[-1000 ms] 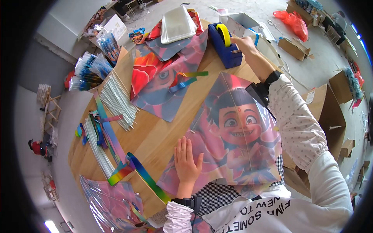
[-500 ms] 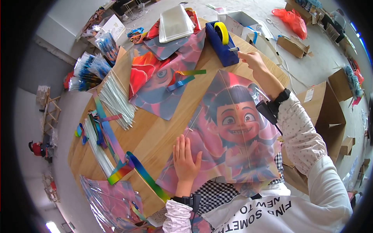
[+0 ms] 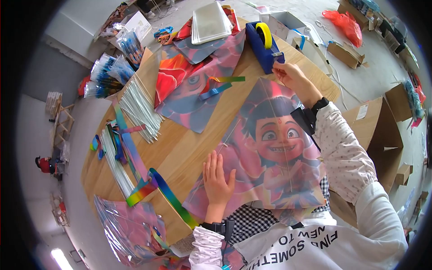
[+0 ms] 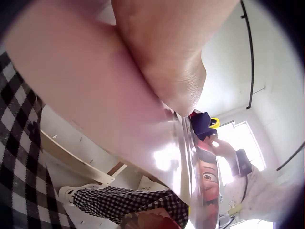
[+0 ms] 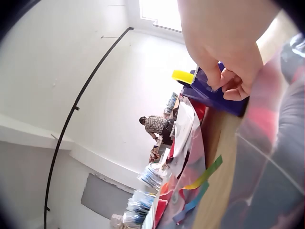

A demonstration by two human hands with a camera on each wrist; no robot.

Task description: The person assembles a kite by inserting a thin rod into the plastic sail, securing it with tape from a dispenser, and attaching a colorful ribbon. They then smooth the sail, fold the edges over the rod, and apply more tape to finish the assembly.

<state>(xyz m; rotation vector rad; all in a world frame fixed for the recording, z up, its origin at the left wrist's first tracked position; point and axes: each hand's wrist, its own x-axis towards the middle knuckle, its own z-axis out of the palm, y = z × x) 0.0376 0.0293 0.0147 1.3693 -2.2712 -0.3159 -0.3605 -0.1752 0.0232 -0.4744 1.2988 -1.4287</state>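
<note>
My left hand [image 3: 218, 184] lies flat with straight fingers on the lower left of a printed kite sheet [image 3: 279, 148] that shows a smiling cartoon character. At the front end of the blue tape dispenser [image 3: 266, 56], beside its cutter, my right hand [image 3: 297, 81] has thumb and fingertips pinched together. In the right wrist view, a small clear bit of tape [image 5: 212, 88] shows at the fingertips of my right hand [image 5: 231, 62]. The yellow tape roll [image 3: 264, 35] sits in the dispenser. The left wrist view shows only part of my left hand [image 4: 167, 57] against the sheet.
White rods [image 3: 139, 108] and rainbow ribbons [image 3: 168, 193] lie on the table's left side. Printed sheets [image 3: 191, 101] and a stack of clear bags [image 3: 211, 24] are at the back. An open cardboard box [image 3: 371, 123] stands right of the table.
My right hand has moved from beside the tape roll toward me, past the dispenser's cutter, with its fingers pinched together. My left hand has stayed on the sheet.
</note>
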